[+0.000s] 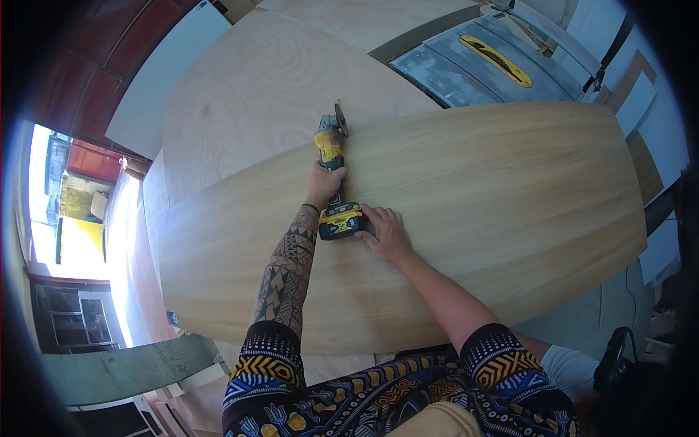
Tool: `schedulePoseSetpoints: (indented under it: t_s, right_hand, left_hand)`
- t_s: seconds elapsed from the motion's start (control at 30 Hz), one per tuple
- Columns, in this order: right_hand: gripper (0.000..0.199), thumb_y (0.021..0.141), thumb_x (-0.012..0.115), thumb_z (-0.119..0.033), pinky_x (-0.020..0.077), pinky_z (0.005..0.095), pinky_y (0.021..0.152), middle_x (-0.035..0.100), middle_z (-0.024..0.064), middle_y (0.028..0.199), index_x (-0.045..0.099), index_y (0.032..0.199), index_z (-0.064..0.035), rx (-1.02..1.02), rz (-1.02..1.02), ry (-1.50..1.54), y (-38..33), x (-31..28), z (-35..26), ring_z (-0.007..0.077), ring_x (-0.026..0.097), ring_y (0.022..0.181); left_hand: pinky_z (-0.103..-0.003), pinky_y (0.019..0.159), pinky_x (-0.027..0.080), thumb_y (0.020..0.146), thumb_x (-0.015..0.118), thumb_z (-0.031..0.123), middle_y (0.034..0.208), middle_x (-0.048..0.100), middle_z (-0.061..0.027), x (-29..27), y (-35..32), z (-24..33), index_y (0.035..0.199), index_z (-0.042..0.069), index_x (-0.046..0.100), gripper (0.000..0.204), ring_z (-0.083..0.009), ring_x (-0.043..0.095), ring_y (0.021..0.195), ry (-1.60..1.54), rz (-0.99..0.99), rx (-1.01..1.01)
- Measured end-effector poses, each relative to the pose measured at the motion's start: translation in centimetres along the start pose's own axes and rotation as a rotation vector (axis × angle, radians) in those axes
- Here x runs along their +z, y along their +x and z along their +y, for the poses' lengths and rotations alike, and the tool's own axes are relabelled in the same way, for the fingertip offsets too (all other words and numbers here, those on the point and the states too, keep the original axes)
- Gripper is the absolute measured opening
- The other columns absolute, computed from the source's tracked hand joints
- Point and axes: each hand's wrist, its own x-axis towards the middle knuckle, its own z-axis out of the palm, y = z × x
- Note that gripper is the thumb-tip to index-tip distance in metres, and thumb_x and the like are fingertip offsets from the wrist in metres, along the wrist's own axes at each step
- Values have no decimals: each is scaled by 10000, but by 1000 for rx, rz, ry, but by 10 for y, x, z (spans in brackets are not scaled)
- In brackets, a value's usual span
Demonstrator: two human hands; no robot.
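A yellow and black cordless angle grinder (330, 148) lies along the middle of a long wooden panel (495, 182), its disc (341, 120) at the far end and its battery pack (342, 221) toward me. My left hand (323, 185) is wrapped round the grinder's body, just behind the yellow part. At the battery end, my right hand (386, 233) rests with its fingers against the pack's right side, the thumb low beside it. Whether the disc touches the panel I cannot tell.
Behind the panel lies a pale plywood sheet (255, 80). A table saw (437, 73) with a yellow insert plate (496, 61) stands at the far right. White boards (641, 98) lean at the right edge. A bright doorway (80, 211) opens on the left, above a curved greenish board (131, 371).
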Motion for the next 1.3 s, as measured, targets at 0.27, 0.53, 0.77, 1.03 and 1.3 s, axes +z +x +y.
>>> schedulePoseSetpoints:
  t_s: [0.27, 0.53, 0.77, 1.03, 1.3]
  right_hand:
    - [816, 984, 800, -497, 415, 524, 1149, 677, 144, 1322, 519, 1673, -162, -47, 57, -6, 2, 1, 3, 357, 606, 1303]
    - [800, 956, 834, -451, 432, 499, 1117, 688, 128, 1287, 552, 1639, -146, -55, 52, 13, 1, -3, -5, 348, 617, 1254]
    - [774, 934, 863, -399, 443, 485, 1086, 693, 112, 1221, 581, 1603, -132, -98, 123, 12, -3, -1, -4, 336, 624, 1195]
    - [785, 921, 870, -410, 447, 482, 1079, 698, 102, 1211, 586, 1600, -138, -104, 117, 14, -2, -3, -3, 331, 626, 1190]
    - [790, 910, 877, -417, 450, 484, 1079, 689, 103, 1205, 592, 1597, -154, -108, 117, 21, -4, -5, 1, 334, 625, 1183]
  left_hand:
    - [-378, 576, 606, 891, 795, 126, 913, 716, -115, 0, 5, -2, 1326, -42, 505, 550, -199, 718, 645, 13, -7, -24]
    - [-380, 566, 601, 889, 794, 124, 910, 719, -126, -5, 2, -4, 1316, -47, 496, 548, -200, 718, 643, 28, 13, -23]
    - [-376, 563, 595, 889, 779, 113, 862, 712, -120, -2, -4, 0, 1295, -46, 468, 536, -207, 711, 620, 5, -8, 0]
    - [-380, 565, 603, 895, 775, 106, 890, 709, -124, -3, -5, 3, 1299, -43, 467, 529, -209, 716, 628, 28, -3, -19]
    - [-376, 546, 600, 907, 770, 96, 871, 697, -115, 2, -8, 5, 1289, -30, 461, 506, -205, 707, 610, 6, -29, -24]
